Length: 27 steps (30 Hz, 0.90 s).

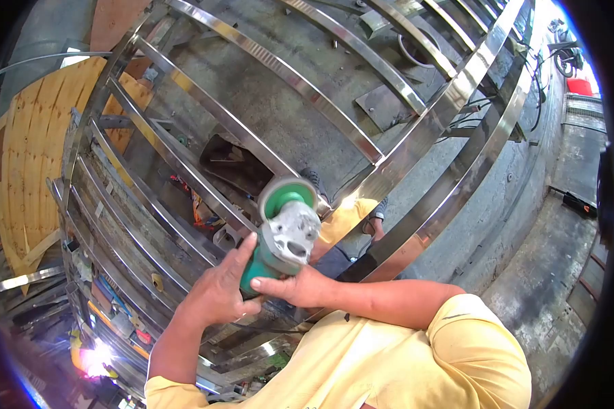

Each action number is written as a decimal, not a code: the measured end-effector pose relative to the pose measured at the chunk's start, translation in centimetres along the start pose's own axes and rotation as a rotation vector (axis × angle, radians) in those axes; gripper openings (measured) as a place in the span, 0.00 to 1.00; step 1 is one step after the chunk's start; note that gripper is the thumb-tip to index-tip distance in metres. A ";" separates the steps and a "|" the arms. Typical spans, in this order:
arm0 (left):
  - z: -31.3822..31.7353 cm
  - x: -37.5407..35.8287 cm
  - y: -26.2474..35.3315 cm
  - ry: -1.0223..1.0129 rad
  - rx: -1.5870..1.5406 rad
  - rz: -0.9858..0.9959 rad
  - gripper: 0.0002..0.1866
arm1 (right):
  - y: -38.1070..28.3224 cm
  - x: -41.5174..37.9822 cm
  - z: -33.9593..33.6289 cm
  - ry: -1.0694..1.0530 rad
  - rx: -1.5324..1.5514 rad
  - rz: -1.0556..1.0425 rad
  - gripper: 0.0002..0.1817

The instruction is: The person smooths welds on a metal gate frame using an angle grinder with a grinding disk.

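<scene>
A green angle grinder with a bare metal gear head is held in both hands, in front of my body. My left hand is wrapped round its green housing from the left. From the right, my right hand grips the same housing, thumb laid across it. The round disc with its green centre is at the far end of the tool. It overlaps the end of a shiny metal slat, right by the corner where that slat meets a wide polished bar.
Curved metal slats form a large frame before me, with gaps over a grey floor. Wooden panels lie at the left. A bright glare shows at the lower left. A motorbike stands at the far right.
</scene>
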<state>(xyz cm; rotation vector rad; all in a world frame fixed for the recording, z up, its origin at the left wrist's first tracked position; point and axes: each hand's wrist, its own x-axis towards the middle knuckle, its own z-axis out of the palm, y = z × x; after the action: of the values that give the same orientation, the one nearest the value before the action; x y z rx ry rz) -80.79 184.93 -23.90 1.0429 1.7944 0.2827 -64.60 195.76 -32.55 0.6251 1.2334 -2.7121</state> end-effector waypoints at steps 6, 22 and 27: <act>-3.3 2.1 -0.4 0.058 -0.166 -0.096 0.65 | -2.3 5.3 -0.6 -0.022 0.015 -0.012 0.38; -2.4 1.1 0.3 -0.074 -0.091 -0.020 0.65 | -1.2 1.1 0.3 0.032 0.017 0.011 0.34; -2.0 1.7 0.3 -0.089 -0.055 -0.023 0.65 | -2.1 0.6 0.1 0.059 0.065 0.073 0.34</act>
<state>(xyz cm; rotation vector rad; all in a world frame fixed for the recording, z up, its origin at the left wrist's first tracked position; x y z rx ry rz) -82.56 186.89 -23.83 0.9804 1.7087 0.2656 -65.71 197.16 -31.26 0.7472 1.1150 -2.7015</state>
